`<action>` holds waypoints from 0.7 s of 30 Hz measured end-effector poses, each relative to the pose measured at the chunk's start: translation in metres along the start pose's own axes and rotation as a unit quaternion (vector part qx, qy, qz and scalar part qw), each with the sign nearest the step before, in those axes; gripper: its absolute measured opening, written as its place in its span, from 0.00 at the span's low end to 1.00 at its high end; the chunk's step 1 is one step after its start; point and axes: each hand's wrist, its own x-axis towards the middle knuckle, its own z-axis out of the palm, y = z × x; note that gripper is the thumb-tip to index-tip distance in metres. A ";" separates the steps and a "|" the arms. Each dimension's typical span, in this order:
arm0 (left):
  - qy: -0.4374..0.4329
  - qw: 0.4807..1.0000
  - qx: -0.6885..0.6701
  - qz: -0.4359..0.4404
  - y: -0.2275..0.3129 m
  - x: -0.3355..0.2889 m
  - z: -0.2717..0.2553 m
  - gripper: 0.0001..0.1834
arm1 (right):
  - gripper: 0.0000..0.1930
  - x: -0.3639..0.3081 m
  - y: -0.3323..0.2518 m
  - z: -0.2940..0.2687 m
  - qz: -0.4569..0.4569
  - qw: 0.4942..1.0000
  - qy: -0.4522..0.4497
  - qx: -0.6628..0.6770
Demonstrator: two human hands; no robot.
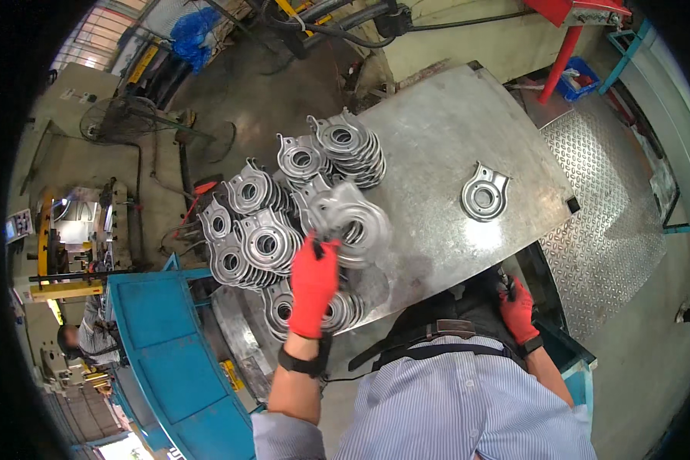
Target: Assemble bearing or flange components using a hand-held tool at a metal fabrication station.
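My left hand (pixel 314 287), in a red glove, is closed on the edge of a round stamped metal bracket (pixel 369 234) with a large centre hole. Motion blurs this bracket, which is raised over the near side of the stacks. Around it stand several stacks of like metal brackets (pixel 266 244) on the left part of the steel table. A single bracket (pixel 483 195) lies flat on the table's right part. My right hand (pixel 518 310), also red-gloved, is beside my hip below the table edge. Its fingers are curled round a small dark thing that I cannot make out.
The steel-topped table (pixel 429 130) has a dark cap at its right corner. To its right lies a tread-plate platform (pixel 606 207). A blue metal cabinet (pixel 180 349) stands at left, with a pedestal fan (pixel 119 119) farther off. Another person (pixel 96 337) is at the far left.
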 end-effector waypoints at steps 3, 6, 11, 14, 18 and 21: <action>0.041 0.999 -0.031 -0.009 -0.005 0.033 -0.024 0.23 | 0.22 -0.003 0.014 -0.001 -0.013 1.000 0.012 -0.019; 0.044 0.997 0.048 0.038 -0.044 0.064 -0.031 0.24 | 0.21 -0.010 0.019 -0.004 0.007 0.999 0.005 -0.038; 0.049 0.993 0.106 0.032 -0.055 0.083 -0.026 0.26 | 0.20 -0.019 0.024 -0.009 0.018 0.999 0.035 -0.024; 0.085 0.940 0.329 0.022 -0.013 0.071 -0.034 0.27 | 0.21 -0.019 0.015 -0.016 0.040 0.998 0.043 -0.012; 0.105 0.985 0.128 0.057 0.058 0.049 -0.017 0.22 | 0.20 -0.022 0.023 -0.016 0.052 0.997 0.054 -0.001; -0.019 0.987 -0.048 0.151 0.102 0.021 0.037 0.21 | 0.20 -0.019 0.013 -0.027 0.065 0.996 0.065 0.019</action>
